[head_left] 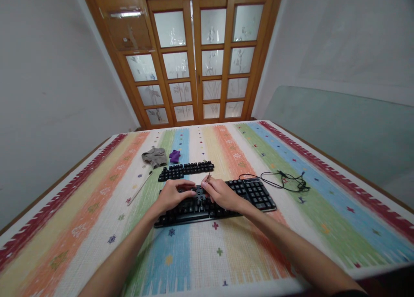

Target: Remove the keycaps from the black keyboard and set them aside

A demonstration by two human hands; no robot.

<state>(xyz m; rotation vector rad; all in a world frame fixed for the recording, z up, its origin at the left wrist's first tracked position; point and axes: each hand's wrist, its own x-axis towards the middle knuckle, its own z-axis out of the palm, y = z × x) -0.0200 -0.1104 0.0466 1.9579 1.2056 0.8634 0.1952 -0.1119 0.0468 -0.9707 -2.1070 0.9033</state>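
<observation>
Nearest the camera, bare forearms [126, 245] are stretched over the striped worktop [207, 267]. Clock centred on the keyboard, twelve away from the body: arms brought in from about eight and four.

Black keyboard [207, 211] is laid flat mid-worktop, directly under both hands; cable [287, 181] is heaped loosely toward two to three o'clock. Left hand [174, 194] is held half-curled over the nine o'clock half, thumb and forefinger parted; nothing is seen gripped. Right hand [220, 193] is closed in a fingertip pinch near the centre, on a small slender item [208, 176]; its kind cannot be made out. Between the hands, a patch seemingly without caps is exposed.

Loose keycaps [186, 171] are ranged in rows toward eleven. Grey cloth [154, 157] is crumpled at ten, purple cloth [174, 156] just beside it; thin stick [139, 188] is laid at nine to ten.

Handling, as judged: keyboard stiff, moderately light, best held by its end edges. Caps probably light, hard, slick; best pinched by opposite side walls and drawn straight up. Exposed switches are presumed fragile under sideways force.
</observation>
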